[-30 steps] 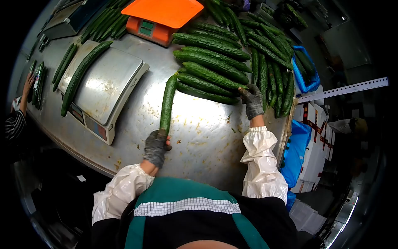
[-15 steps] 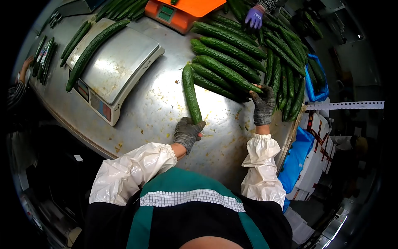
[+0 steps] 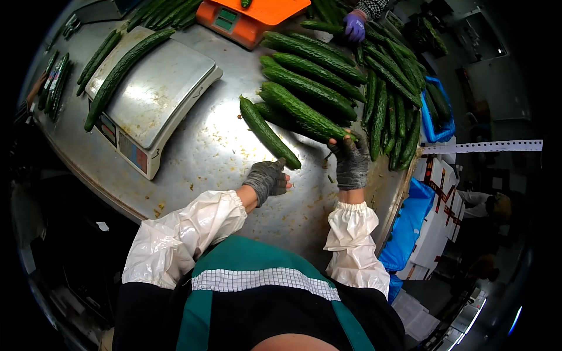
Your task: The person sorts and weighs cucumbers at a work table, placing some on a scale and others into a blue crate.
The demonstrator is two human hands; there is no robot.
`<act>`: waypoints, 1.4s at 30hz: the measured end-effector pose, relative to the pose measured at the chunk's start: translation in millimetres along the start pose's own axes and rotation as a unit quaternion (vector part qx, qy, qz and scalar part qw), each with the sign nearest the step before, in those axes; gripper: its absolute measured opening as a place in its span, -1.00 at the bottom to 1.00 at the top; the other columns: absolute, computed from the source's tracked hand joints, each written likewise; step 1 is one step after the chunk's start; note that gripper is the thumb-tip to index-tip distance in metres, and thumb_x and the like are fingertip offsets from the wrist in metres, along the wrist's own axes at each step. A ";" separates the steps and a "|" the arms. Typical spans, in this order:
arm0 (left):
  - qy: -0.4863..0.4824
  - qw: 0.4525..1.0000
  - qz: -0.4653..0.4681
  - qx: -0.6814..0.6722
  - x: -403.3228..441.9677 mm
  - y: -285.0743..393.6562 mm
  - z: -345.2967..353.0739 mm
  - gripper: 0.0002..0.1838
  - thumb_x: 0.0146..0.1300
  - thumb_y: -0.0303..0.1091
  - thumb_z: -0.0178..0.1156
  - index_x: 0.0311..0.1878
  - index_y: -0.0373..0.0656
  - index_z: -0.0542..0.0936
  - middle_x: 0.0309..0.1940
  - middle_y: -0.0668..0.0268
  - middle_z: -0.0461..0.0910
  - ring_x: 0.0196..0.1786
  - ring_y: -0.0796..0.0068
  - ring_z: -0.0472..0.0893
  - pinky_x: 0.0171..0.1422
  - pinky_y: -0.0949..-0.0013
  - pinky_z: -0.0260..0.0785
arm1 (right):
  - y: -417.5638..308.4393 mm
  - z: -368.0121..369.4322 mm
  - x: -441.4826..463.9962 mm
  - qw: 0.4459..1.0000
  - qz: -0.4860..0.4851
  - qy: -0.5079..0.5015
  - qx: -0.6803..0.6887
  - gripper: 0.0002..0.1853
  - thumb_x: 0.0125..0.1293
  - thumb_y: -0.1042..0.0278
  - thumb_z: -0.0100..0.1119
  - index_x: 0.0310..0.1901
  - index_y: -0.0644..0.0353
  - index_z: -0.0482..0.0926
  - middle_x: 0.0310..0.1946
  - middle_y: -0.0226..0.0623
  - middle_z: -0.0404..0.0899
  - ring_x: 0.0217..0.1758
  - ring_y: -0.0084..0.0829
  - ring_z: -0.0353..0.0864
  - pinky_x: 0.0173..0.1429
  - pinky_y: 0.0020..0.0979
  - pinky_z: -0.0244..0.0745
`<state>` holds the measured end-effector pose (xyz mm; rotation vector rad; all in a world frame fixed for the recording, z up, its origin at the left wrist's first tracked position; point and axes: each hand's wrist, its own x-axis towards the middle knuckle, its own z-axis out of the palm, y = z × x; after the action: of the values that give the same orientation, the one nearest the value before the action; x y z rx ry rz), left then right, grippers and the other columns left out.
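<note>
A single cucumber [image 3: 268, 133] lies slantwise on the metal table, apart from the pile. My left hand [image 3: 266, 180], in a grey glove with bare fingertips, is beside its near end, thumb and fingers apart and not wrapped round it. My right hand [image 3: 352, 161], gloved the same way, grips the near end of a thick cucumber [image 3: 301, 112] at the front of a row. Another cucumber [image 3: 275, 116] lies partly hidden under that one. Behind them, more cucumbers [image 3: 310, 88] lie side by side.
A flat weighing scale [image 3: 158, 82] on the left bears one long cucumber [image 3: 126, 73]. An orange scale [image 3: 252, 14] stands at the back. Another person's purple-gloved hand [image 3: 355, 26] is over the far pile. A blue-lined crate [image 3: 433, 117] adjoins the right edge.
The left hand has let go of the single cucumber, whose near end has swung right. The right hand has drawn its cucumber's near end slightly left and toward me.
</note>
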<state>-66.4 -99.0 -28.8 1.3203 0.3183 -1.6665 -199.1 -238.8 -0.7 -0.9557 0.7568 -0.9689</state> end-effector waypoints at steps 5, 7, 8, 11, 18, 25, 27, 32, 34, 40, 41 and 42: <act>-0.114 0.989 0.093 -0.027 -19.2 3.5 -10.7 -0.48 0.13 0.08 0.05 -0.10 -0.22 0.36 -0.29 0.15 0.53 -0.30 0.29 0.58 -0.24 0.32 0.48 | 21.2 4.3 -36.1 0.981 0.120 0.005 0.150 -0.76 0.12 0.38 0.16 -0.20 0.27 0.45 -0.35 -0.19 0.53 -0.31 -0.32 0.56 -0.20 -0.38 0.56; -0.139 0.980 0.138 -0.042 -11.7 -5.4 -17.3 -0.45 0.11 0.07 0.09 -0.03 -0.22 0.34 -0.25 0.17 0.51 -0.18 0.32 0.55 -0.11 0.35 0.44 | 34.9 13.4 -61.2 0.971 0.152 0.010 0.182 -0.77 0.11 0.39 0.16 -0.22 0.28 0.44 -0.35 -0.18 0.52 -0.32 -0.35 0.55 -0.21 -0.42 0.55; -0.144 0.964 0.220 -0.037 -19.6 -4.5 -16.3 -0.45 0.11 0.04 0.11 0.00 -0.22 0.33 -0.23 0.19 0.51 -0.17 0.34 0.54 -0.09 0.36 0.44 | 41.9 18.2 -74.6 0.959 0.186 0.013 0.214 -0.78 0.10 0.40 0.17 -0.24 0.29 0.44 -0.35 -0.18 0.52 -0.32 -0.37 0.55 -0.21 -0.46 0.55; -0.107 0.946 0.306 0.013 -24.9 -6.4 -23.0 -0.44 0.10 -0.04 0.16 0.02 -0.25 0.30 -0.20 0.21 0.49 -0.13 0.37 0.51 -0.04 0.38 0.42 | 54.0 28.2 -107.3 0.931 0.238 -0.008 0.276 -0.74 0.11 0.42 0.16 -0.19 0.33 0.39 -0.33 -0.17 0.50 -0.32 -0.38 0.55 -0.22 -0.50 0.55; -0.132 0.938 0.320 0.019 -38.8 -6.8 -38.5 -0.49 0.08 -0.09 0.19 -0.06 -0.30 0.34 -0.25 0.18 0.51 -0.20 0.38 0.53 -0.08 0.38 0.43 | 31.0 41.1 -132.2 0.941 0.298 -0.028 0.158 -0.72 0.17 0.38 0.07 -0.13 0.35 0.38 -0.30 -0.15 0.50 -0.29 -0.37 0.54 -0.17 -0.39 0.53; 0.063 0.814 0.484 0.315 -140.2 96.3 -97.1 -0.57 0.11 -0.22 0.15 -0.04 -0.31 0.39 -0.33 0.23 0.55 -0.25 0.45 0.53 -0.19 0.43 0.38 | 33.8 32.0 -141.1 0.949 0.314 -0.010 -0.001 -0.70 0.21 0.37 -0.01 -0.04 0.28 0.38 -0.28 -0.21 0.50 -0.32 -0.42 0.52 -0.24 -0.41 0.50; 0.294 0.670 0.422 0.535 -178.0 129.6 -116.5 -0.59 0.08 -0.25 0.14 -0.04 -0.29 0.41 -0.33 0.07 0.55 -0.26 0.26 0.55 -0.12 0.33 0.36 | 39.0 25.1 -141.8 0.949 0.314 -0.016 0.014 -0.71 0.21 0.35 0.01 -0.06 0.27 0.39 -0.30 -0.25 0.51 -0.35 -0.43 0.53 -0.26 -0.43 0.50; 0.410 0.528 0.318 0.673 -177.1 187.9 -179.2 -0.57 0.03 -0.19 0.13 -0.11 -0.32 0.44 -0.20 -0.07 0.48 -0.10 0.04 0.47 -0.01 0.20 0.29 | 45.6 17.8 -139.1 0.951 0.307 -0.041 0.024 -0.72 0.21 0.33 0.04 -0.08 0.27 0.39 -0.33 -0.27 0.51 -0.39 -0.44 0.53 -0.28 -0.46 0.49; 0.396 0.533 0.272 0.697 -174.6 204.3 -185.2 -0.57 0.03 -0.18 0.13 -0.13 -0.33 0.45 -0.20 -0.08 0.48 -0.10 0.04 0.47 0.00 0.20 0.29 | 44.9 21.3 -138.6 0.954 0.298 -0.037 -0.004 -0.74 0.20 0.35 0.01 -0.09 0.23 0.40 -0.34 -0.27 0.53 -0.40 -0.40 0.53 -0.28 -0.42 0.49; 0.365 0.511 0.220 0.747 -154.6 223.7 -196.4 -0.58 0.03 -0.16 0.10 -0.16 -0.33 0.48 -0.19 -0.05 0.49 -0.07 0.08 0.48 0.05 0.24 0.29 | 38.6 28.5 -139.7 0.964 0.253 -0.042 -0.078 -0.72 0.20 0.34 0.03 -0.09 0.30 0.40 -0.37 -0.28 0.51 -0.42 -0.42 0.52 -0.28 -0.45 0.45; 0.367 0.513 0.221 0.744 -152.1 225.9 -196.5 -0.58 0.03 -0.16 0.10 -0.16 -0.33 0.48 -0.19 -0.05 0.49 -0.07 0.08 0.48 0.05 0.24 0.29 | 39.8 26.7 -140.5 0.963 0.252 -0.046 -0.080 -0.72 0.20 0.34 0.03 -0.09 0.30 0.40 -0.37 -0.28 0.51 -0.42 -0.42 0.52 -0.28 -0.45 0.45; 0.370 0.508 0.215 0.747 -147.2 229.2 -198.9 -0.60 0.03 -0.18 0.10 -0.17 -0.33 0.49 -0.18 -0.05 0.49 -0.07 0.09 0.48 0.04 0.24 0.30 | 42.3 23.6 -141.6 0.962 0.253 -0.044 -0.089 -0.71 0.20 0.32 0.04 -0.09 0.31 0.39 -0.37 -0.27 0.51 -0.42 -0.42 0.52 -0.28 -0.46 0.45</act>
<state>231.0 -4.3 98.9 2.9825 -1.2547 -0.4633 -219.4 -91.1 -14.5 -0.8903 0.9636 -0.4143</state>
